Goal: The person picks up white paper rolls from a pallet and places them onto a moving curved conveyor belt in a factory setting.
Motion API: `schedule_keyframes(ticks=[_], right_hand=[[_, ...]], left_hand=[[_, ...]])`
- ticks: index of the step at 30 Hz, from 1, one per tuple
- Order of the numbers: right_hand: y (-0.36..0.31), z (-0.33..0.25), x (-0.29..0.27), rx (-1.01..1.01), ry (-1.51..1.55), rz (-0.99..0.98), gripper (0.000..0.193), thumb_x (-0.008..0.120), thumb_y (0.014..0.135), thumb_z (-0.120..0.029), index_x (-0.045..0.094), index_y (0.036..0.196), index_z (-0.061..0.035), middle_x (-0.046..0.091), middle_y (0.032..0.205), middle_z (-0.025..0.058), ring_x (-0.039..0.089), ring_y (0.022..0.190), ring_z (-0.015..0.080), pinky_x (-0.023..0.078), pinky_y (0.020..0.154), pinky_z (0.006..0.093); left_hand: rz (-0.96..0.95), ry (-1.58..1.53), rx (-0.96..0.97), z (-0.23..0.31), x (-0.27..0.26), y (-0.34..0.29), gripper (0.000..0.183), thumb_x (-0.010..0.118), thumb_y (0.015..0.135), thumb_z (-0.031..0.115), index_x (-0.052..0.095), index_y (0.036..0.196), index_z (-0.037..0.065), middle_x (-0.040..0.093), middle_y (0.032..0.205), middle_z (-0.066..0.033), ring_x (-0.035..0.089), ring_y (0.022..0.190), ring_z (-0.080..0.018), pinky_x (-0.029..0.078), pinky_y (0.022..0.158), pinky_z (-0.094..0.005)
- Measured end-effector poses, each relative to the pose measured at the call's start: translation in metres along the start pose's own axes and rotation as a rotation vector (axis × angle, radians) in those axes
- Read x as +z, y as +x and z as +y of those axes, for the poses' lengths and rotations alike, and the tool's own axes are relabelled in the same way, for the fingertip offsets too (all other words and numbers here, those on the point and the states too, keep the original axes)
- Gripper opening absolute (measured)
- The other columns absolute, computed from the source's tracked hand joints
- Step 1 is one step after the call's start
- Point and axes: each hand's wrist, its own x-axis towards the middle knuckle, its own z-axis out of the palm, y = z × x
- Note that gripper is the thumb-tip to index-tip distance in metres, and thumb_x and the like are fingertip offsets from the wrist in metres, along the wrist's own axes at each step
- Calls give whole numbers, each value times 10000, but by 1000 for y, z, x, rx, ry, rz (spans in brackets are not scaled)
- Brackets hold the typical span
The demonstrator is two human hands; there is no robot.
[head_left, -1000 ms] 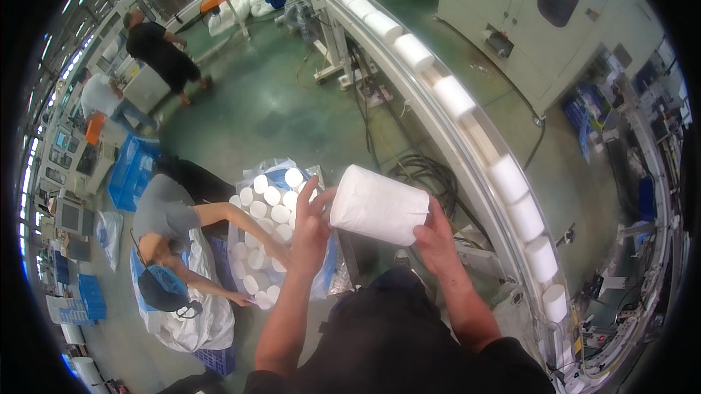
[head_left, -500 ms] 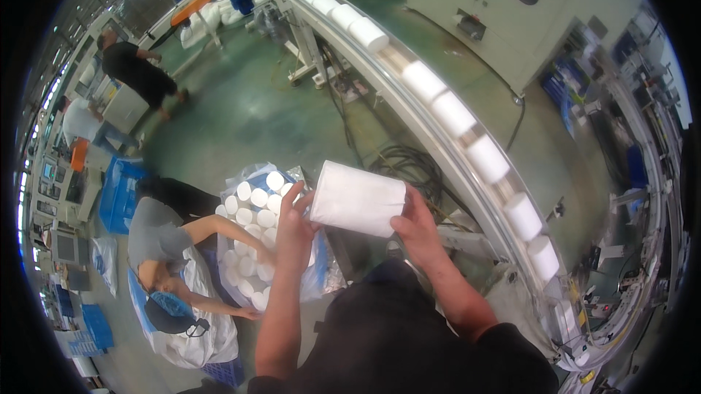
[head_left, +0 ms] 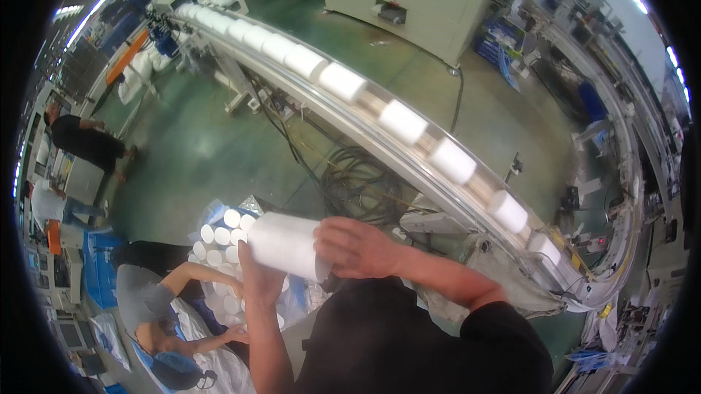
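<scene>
Compared with half a second earlier, the held white roll (head_left: pixel 285 244) lies lower and farther left in the view, and the right hand (head_left: pixel 358 248) has come across the roll's right end. Largest is the green floor (head_left: pixel 175 167). Above it, a long conveyor (head_left: pixel 371 104) runs diagonally, bearing a file of white cylinders (head_left: pixel 403 121), close-set at the far end and spaced apart nearer. Beyond stands a pale cabinet (head_left: pixel 398 0) with a dark rounded window. At lower left, a co-worker in a grey top (head_left: pixel 142 295) leans toward a heap of white rolls (head_left: pixel 214 256). The held roll is raised between both hands, partly overlapping the heap in this view. Left hand (head_left: pixel 259 273): grip spread wide, curved about the roll's near left side. Right hand: bent fingers touch the right end; the thumb is hidden, so this grip's closure cannot be told.
</scene>
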Motion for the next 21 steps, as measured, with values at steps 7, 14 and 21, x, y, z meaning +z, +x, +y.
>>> schedule_keyframes(ticks=[7,14,21], right_hand=[[-9,-4,-26,475,63,34,776,700,869,-191,291,1522,-101,445,1430,167,455,1344,339,462,1069,459],[-39,-11,-12,1217,1361,342,746,601,985,-359,203,1545,-68,491,1333,201,614,1132,286,556,898,461],[-64,-19,-22,1182,1703,431,666,611,974,-346,323,1516,-86,529,1361,88,584,1186,226,564,913,435]], left_hand=[[159,-230,67,-7,-1,9,960,695,783,678,406,1474,77,481,1473,-115,468,1353,-316,361,1144,-484],[3,25,277,-18,3,36,1061,665,765,693,293,1543,74,442,1462,-130,459,1344,-300,407,1109,-451],[-204,587,414,-7,58,38,1448,786,551,806,126,1560,4,336,1520,-175,477,1316,-313,418,1073,-428]])
